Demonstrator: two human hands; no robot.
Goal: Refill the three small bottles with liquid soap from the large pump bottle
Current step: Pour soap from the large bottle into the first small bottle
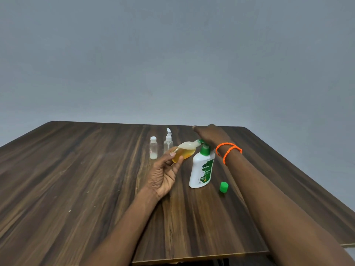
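My left hand (165, 170) grips a small clear bottle (185, 151), tilted almost on its side, with orange liquid and whitish foam inside. Its open neck meets the green nozzle of the large white pump bottle (201, 169). My right hand (210, 134) lies flat on top of the pump head, fingers straight. An orange bracelet sits on that wrist. A small clear bottle with a white cap (153, 147) and a little white liquid stands upright behind. Beside it stands a clear pump-spray bottle (168, 141).
A loose green cap (224, 187) lies on the wooden table (76, 169) right of the large bottle. The table's front edge runs just below my forearms. A plain grey wall rises behind the far edge.
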